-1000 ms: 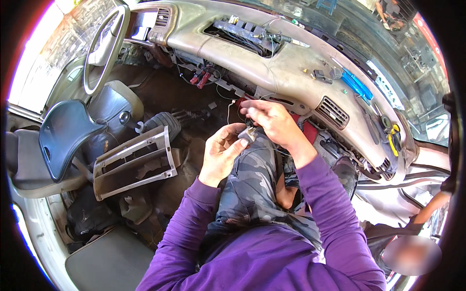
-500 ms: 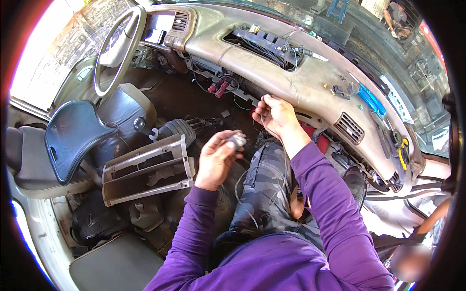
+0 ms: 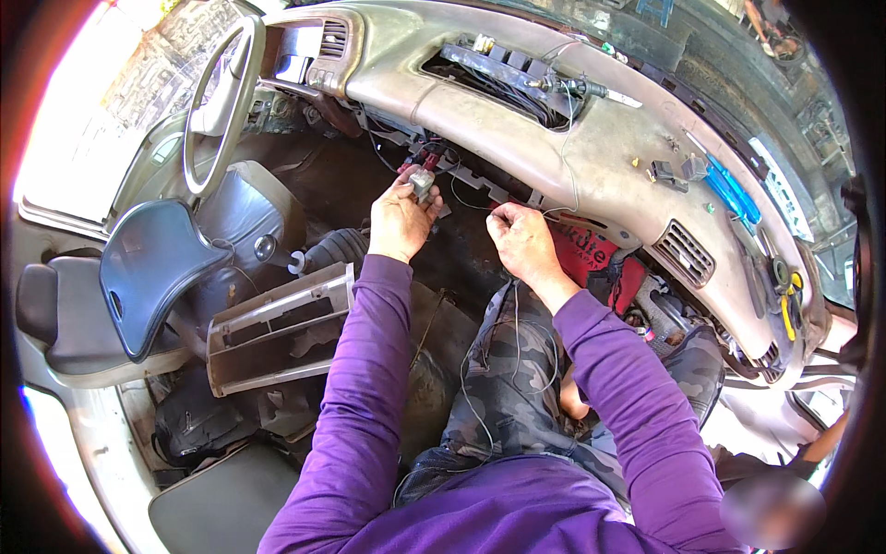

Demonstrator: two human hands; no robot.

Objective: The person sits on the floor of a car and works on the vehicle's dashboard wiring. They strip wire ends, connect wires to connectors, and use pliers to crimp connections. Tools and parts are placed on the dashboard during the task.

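My left hand is closed around a small greyish block-shaped part, perhaps a connector, with its fingertips. It is raised just in front of the red connectors under the dashboard. My right hand pinches a thin wire below the dashboard's lower edge. Slack from the wire hangs in loops over my camouflage trousers. Another length of thin wire runs up over the dashboard to the open slot, where a bundle of black cables lies.
Blue-handled tools and yellow-handled pliers lie on the dashboard. To the left are the steering wheel, gear lever and a loose trim frame. A red cloth item sits right of my hand. Another person's arm shows lower right.
My left hand has moved forward and up with the grey part, toward the red connectors. My right hand has come slightly back, still pinching the wire. The view has shifted a little.
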